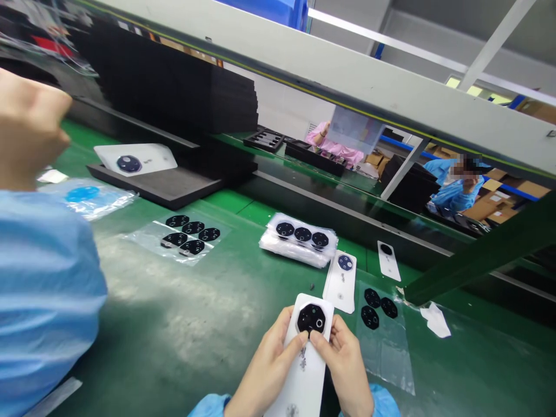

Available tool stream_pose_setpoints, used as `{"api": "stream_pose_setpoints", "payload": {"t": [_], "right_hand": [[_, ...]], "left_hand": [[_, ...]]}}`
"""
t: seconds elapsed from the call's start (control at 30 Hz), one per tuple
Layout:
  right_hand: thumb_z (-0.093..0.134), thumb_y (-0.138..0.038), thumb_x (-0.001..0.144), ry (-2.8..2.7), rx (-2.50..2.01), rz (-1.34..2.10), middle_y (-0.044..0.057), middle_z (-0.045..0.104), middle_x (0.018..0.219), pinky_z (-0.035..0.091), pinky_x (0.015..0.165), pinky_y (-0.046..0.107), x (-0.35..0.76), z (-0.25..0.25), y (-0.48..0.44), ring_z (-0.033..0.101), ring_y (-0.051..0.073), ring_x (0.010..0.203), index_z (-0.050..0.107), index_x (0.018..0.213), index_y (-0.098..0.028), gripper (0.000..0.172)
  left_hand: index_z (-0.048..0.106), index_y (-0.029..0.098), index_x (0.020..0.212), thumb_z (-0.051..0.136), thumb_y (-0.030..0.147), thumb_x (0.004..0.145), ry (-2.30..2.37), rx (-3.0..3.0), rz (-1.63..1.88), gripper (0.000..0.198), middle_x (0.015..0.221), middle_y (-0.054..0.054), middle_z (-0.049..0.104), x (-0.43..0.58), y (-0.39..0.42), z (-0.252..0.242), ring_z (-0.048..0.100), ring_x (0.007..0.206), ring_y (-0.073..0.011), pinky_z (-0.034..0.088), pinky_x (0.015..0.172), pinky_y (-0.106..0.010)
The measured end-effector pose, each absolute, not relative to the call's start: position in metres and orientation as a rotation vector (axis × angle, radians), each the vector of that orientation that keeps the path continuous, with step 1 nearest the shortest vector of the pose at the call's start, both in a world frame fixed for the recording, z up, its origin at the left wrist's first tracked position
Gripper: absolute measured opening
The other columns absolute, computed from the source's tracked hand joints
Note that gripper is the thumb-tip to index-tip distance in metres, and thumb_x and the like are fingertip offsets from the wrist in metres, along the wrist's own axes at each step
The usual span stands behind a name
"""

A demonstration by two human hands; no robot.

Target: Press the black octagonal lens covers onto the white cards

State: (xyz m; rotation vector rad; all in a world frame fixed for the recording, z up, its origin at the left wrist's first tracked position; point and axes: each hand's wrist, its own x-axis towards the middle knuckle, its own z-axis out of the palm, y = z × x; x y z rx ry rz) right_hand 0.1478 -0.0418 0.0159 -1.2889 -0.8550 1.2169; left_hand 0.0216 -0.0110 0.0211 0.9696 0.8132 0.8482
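Observation:
Both my hands hold a white phone back cover upright over the green bench. A black, eight-sided camera lens plate sits at its upper end. My left hand is closed around the left edge, its thumb pressing at the plate's lower rim. Around the right edge my right hand is closed too, with its thumb beside the other one. The fingers behind the cover are partly hidden. Just beyond lie more white covers, the top one with a dark blue round camera area.
A stack of clear bags with black plates lies ahead. Clear bags with loose black plates lie left and right. A co-worker's blue sleeve fills the left side. Behind stands a black tray bearing a white cover; a green post slants at right.

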Motion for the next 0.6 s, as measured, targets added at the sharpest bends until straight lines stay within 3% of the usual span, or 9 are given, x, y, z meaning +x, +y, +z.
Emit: {"api": "stream_pose_setpoints", "payload": {"t": [0.37, 0.6], "right_hand": [[0.059, -0.053, 0.076, -0.891, -1.457, 1.137, -0.007, 0.034, 0.06, 0.031, 0.049, 0.02, 0.16, 0.021, -0.045, 0.032, 0.009, 0.055, 0.044, 0.065, -0.019, 0.04], [0.057, -0.055, 0.077, -0.898, -1.492, 1.127, -0.006, 0.033, 0.06, 0.032, 0.051, 0.022, 0.163, 0.016, -0.042, 0.032, 0.011, 0.058, 0.042, 0.065, -0.02, 0.04]], "left_hand": [[0.053, 0.017, 0.082, 0.064, 0.037, 0.076, 0.774, 0.833, 0.807, 0.024, 0.071, 0.002, 0.059, 0.022, -0.011, 0.025, 0.051, 0.064, -0.0115, 0.041, 0.06, -0.021], [0.049, 0.017, 0.072, 0.065, 0.046, 0.071, 0.811, 0.833, 0.805, 0.033, 0.062, 0.005, 0.052, 0.024, -0.009, 0.027, 0.045, 0.056, -0.009, 0.036, 0.053, -0.02]]}}
